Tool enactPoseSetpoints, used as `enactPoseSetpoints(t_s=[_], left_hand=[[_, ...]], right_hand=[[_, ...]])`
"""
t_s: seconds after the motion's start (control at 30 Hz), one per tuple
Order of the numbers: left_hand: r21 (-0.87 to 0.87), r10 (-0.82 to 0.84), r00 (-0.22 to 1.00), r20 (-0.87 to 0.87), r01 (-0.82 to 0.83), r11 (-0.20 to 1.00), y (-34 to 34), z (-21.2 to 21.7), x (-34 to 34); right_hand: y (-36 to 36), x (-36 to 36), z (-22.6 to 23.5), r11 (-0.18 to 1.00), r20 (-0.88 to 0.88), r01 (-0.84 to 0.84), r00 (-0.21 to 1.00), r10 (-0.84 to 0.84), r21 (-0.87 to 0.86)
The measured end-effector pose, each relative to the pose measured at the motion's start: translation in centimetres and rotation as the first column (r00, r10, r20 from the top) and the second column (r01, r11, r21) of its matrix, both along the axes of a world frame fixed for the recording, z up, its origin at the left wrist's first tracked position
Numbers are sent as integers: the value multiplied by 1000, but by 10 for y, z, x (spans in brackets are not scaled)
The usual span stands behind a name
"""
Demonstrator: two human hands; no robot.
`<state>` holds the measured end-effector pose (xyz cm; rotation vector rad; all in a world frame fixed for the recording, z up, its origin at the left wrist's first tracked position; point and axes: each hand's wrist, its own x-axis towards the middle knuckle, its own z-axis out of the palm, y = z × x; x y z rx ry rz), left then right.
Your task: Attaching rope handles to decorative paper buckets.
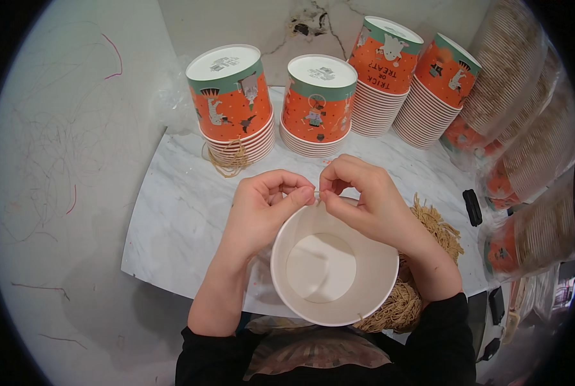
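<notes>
A white-lined paper bucket [372, 273] stands mouth up in front of me, with nothing inside but shadow. Above its far rim my left hand [265, 202] and my right hand [368, 199] meet, each with thumb and forefinger pinched together. Between the fingertips shows a short bit of thin tan string [317, 192]; the rest of it is hidden by the fingers. A loose bundle of tan twine [400, 305] lies right of the bucket, partly under my right forearm. It runs on beyond the arm as a frayed-looking heap.
Nested upside-down orange and green paper buckets stand at the back, including a left stack [226, 106] draped with loose string [229, 159]. More bucket stacks in clear plastic [509, 77] line the right side. A small black object [472, 207] lies near the marble-patterned table's [178, 212] right edge.
</notes>
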<state>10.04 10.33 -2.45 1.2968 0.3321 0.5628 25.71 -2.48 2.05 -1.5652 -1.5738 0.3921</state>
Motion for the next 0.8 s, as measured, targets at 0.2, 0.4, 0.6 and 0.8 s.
enactPoseSetpoints(t_s=[0.2, 0.4, 0.6, 0.8], left_hand=[[211, 25, 995, -96, -4, 977, 3, 5, -7], [155, 73, 996, -46, -65, 986, 2, 5, -7], [238, 77, 988, -135, -43, 970, 4, 8, -9], [219, 78, 995, -65, -62, 974, 6, -2, -4]], right_hand=[[-1, -1, 1, 998, -15, 10, 1000, -9, 59], [0, 1, 1, 998, -41, 7, 999, -5, 56], [0, 1, 1, 999, -26, 1, 1000, 1, 52], [0, 2, -1, 998, -11, -16, 1000, 17, 54]])
